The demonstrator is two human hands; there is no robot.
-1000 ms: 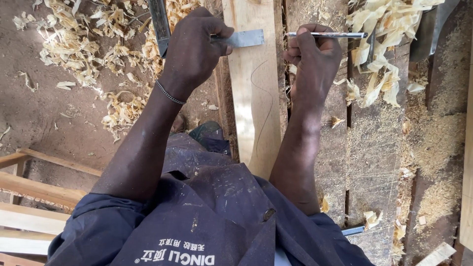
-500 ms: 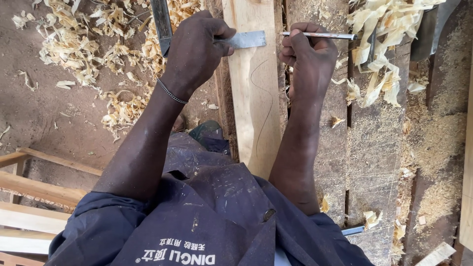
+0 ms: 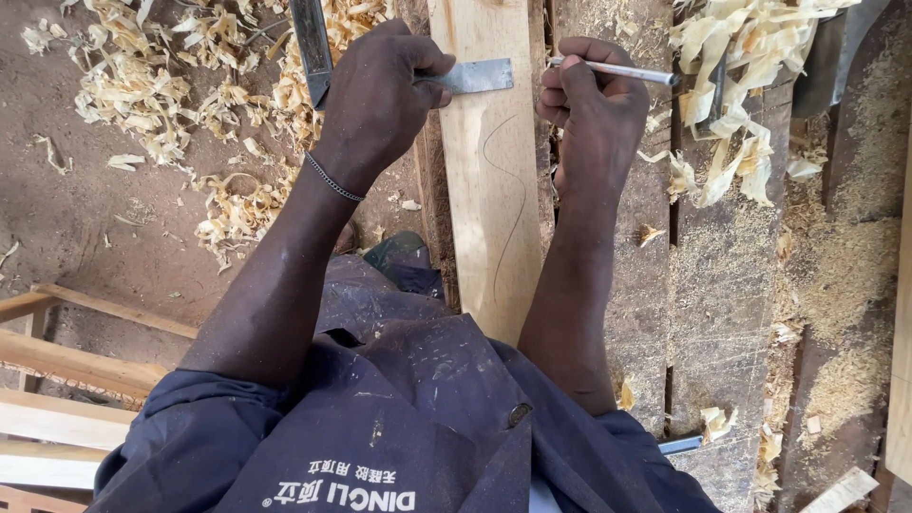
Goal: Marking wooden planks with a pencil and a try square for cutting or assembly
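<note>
The pale wooden board lies lengthwise on the workbench, running away from the person's chest. Its planed face carries a thin curved pencil line along the middle.

The left hand rests at the board's left edge. Its fingers are curled closed around a metal try square; the flat blade lies across the far part of the board, and the darker stock runs along the board's left side.

The right hand sits just right of the board, fingers clenched around a slim metal-coloured pen. The pen points toward the board's right edge, near the blade's end; whether its tip touches the wood cannot be determined.

Wood shavings lie heaped right of the board on the bench. More shavings are scattered on the dirt floor left of the board.
</note>
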